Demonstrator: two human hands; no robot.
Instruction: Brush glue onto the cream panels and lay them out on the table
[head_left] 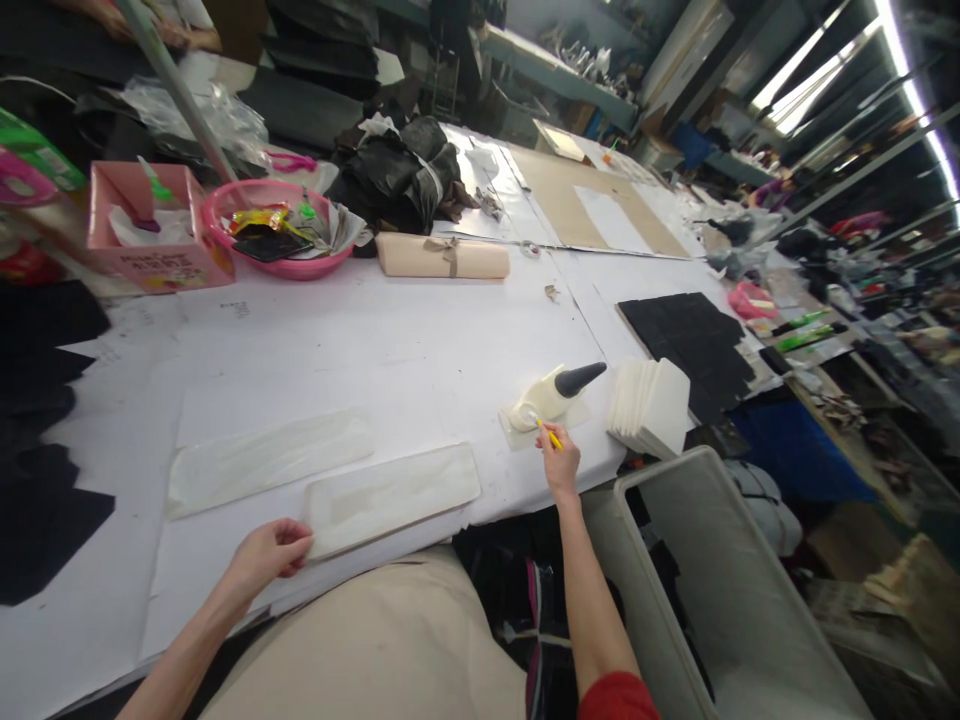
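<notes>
Beyond the left hand [271, 550], a whitish translucent rectangular strip [270, 460] lies streaked, seemingly coated. That hand pinches the corner of a second whitish rectangular strip [394, 495], patchily glossy, perhaps partly coated. The right hand [561, 464] grasps a slender yellow-handled brush [554, 439], tip at a cream dark-nozzled bottle [551, 395]; rightward, stacked white panels [651, 405] appear uncoated.

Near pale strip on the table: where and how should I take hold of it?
Probably pinch the right end of the near pale strip, coming from the right. The strip appears flat, so its thin edge offers the likeliest grip; that end is uncovered, while the left hand is at the other end.
</notes>
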